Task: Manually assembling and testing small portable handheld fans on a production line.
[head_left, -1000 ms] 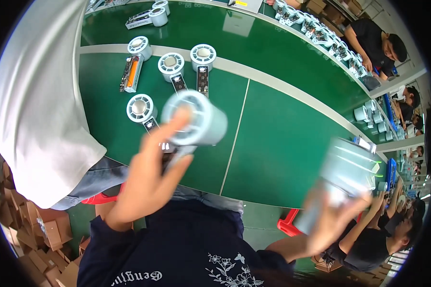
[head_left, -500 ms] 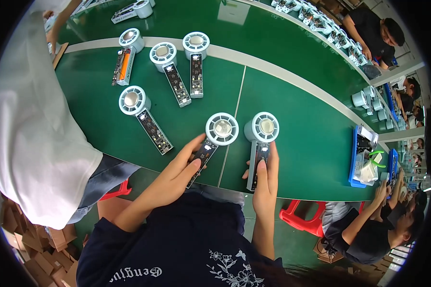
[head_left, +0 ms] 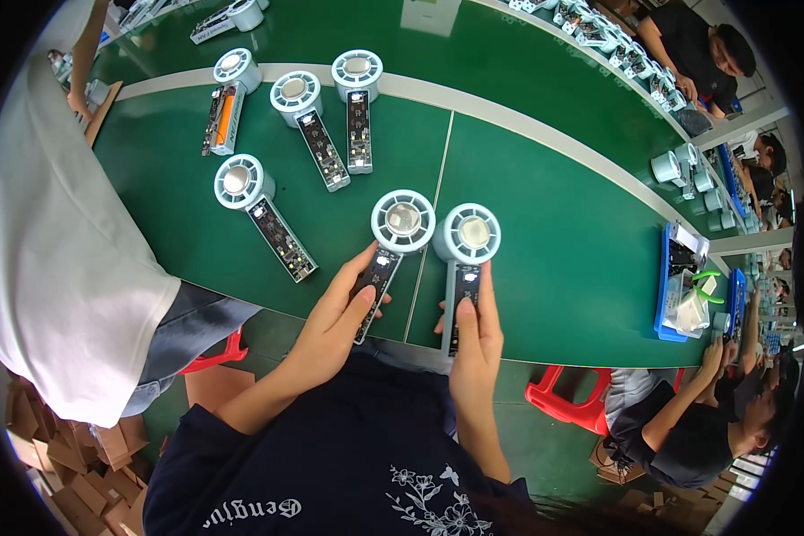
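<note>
My left hand (head_left: pixel 338 313) is closed round the handle of a pale blue handheld fan (head_left: pixel 403 221); its round slotted head points away from me and a dark circuit board shows along the handle. A second fan (head_left: pixel 470 234) of the same kind is gripped by its handle in my right hand (head_left: pixel 475 335), thumb on the board. The two heads are side by side, almost touching. Left of them on the green table lies another fan (head_left: pixel 241 182), its board face up. Farther back are two more fans (head_left: pixel 297 98) (head_left: pixel 357 76) and one with an orange part in its handle (head_left: pixel 232 105).
A blue tray (head_left: pixel 663 295) at the right holds a clear box and green-handled pliers (head_left: pixel 707 288). Beyond a pale rail is a green belt (head_left: pixel 509 67), with many fans along its far side. A person in white (head_left: pixel 62 232) stands close at my left; others sit at the right.
Both hands have moved slightly left and the two held fans have come closer together. The right fan has shifted left the most. Both stay gripped.
</note>
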`<state>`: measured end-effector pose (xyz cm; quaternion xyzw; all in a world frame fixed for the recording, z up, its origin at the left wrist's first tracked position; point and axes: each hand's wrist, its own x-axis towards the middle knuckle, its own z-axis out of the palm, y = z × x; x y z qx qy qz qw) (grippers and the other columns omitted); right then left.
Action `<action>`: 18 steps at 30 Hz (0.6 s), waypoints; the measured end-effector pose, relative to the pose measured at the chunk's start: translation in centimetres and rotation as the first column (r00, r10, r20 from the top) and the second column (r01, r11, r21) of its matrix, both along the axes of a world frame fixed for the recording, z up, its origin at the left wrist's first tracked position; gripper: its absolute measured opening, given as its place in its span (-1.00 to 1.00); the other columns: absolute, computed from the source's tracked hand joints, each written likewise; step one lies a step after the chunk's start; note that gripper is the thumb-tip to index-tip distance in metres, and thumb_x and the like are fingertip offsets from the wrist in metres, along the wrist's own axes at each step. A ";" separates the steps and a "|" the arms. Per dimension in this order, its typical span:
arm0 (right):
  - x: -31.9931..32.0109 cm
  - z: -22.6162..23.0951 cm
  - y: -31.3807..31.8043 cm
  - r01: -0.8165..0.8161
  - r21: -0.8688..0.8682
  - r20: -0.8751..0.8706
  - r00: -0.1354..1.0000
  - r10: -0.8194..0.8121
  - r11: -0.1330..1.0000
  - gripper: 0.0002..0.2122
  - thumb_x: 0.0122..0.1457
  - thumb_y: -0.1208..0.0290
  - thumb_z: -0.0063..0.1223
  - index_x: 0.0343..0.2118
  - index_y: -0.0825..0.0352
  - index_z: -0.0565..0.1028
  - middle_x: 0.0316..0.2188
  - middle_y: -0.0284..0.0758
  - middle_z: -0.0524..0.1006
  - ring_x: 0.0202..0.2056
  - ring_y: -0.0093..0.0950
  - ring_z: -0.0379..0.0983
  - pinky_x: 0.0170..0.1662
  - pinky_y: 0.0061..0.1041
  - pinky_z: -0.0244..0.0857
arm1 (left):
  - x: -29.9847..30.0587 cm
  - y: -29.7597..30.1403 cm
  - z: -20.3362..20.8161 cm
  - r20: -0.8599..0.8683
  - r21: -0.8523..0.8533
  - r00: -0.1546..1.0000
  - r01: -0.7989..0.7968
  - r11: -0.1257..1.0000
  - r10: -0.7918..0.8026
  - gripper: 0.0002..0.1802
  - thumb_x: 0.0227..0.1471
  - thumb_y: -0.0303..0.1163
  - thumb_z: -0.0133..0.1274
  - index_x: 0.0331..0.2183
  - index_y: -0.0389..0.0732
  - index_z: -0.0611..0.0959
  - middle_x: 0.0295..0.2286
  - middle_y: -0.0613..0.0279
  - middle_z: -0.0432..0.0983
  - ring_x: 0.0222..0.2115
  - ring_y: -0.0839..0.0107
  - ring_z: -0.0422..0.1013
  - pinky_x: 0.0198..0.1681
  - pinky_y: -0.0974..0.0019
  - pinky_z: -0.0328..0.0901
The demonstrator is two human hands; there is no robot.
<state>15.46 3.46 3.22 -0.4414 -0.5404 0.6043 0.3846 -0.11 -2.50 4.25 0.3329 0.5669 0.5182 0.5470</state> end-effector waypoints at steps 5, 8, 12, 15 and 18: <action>-1.0 -0.2 -1.2 -0.027 0.092 0.041 0.999 0.024 0.995 -0.52 0.22 0.50 -0.32 0.20 0.43 -0.05 -0.13 -0.17 0.30 -0.28 -0.47 0.26 -0.19 -0.55 0.17 | 1.7 0.4 -0.3 -0.209 0.143 0.974 -0.056 0.988 0.086 -0.46 0.07 -0.42 -0.17 0.09 -0.30 0.16 -0.05 -0.02 0.15 -0.15 0.31 0.23 -0.11 0.33 0.16; -1.0 -0.5 -1.4 -0.056 0.213 0.086 0.996 0.038 0.975 -0.49 0.20 0.52 -0.30 0.19 0.47 -0.07 -0.12 -0.13 0.26 -0.24 -0.39 0.23 -0.13 -0.48 0.16 | 2.4 0.5 -0.2 -0.441 0.270 0.884 -0.038 0.962 0.158 -0.43 0.01 -0.40 -0.08 0.07 -0.29 0.19 -0.04 -0.08 0.13 -0.12 0.23 0.22 -0.09 0.28 0.16; -0.1 -0.1 -1.0 -0.272 0.342 0.339 0.928 0.152 0.899 -0.47 0.14 0.54 -0.23 0.17 0.51 -0.05 -0.06 -0.02 0.22 -0.14 -0.25 0.20 -0.04 -0.34 0.11 | 2.8 0.3 1.0 -0.905 0.082 0.426 0.180 0.980 -0.002 -0.40 -0.14 -0.37 0.05 -0.02 -0.27 0.27 -0.02 -0.16 0.08 -0.07 0.06 0.18 -0.07 0.22 0.17; 0.7 -0.3 -0.2 -0.303 0.352 0.307 0.931 0.196 0.886 -0.53 0.10 0.55 -0.17 0.09 0.52 0.09 -0.11 -0.04 0.28 -0.22 -0.31 0.26 -0.10 -0.39 0.17 | 3.0 0.6 0.9 -0.932 0.042 0.361 0.158 0.987 -0.018 -0.45 -0.16 -0.35 0.07 -0.08 -0.26 0.31 -0.07 -0.15 0.12 -0.10 0.03 0.19 -0.10 0.21 0.19; 1.5 -0.4 0.9 -0.243 0.243 0.239 0.953 0.185 0.939 -0.70 0.12 0.55 -0.21 -0.07 0.51 0.29 -0.26 -0.13 0.40 -0.35 -0.41 0.32 -0.22 -0.49 0.24 | 3.0 1.6 0.7 -0.957 -0.002 0.288 0.110 0.994 -0.034 -0.49 -0.18 -0.33 0.09 -0.14 -0.26 0.36 -0.12 -0.13 0.16 -0.13 0.00 0.19 -0.13 0.20 0.20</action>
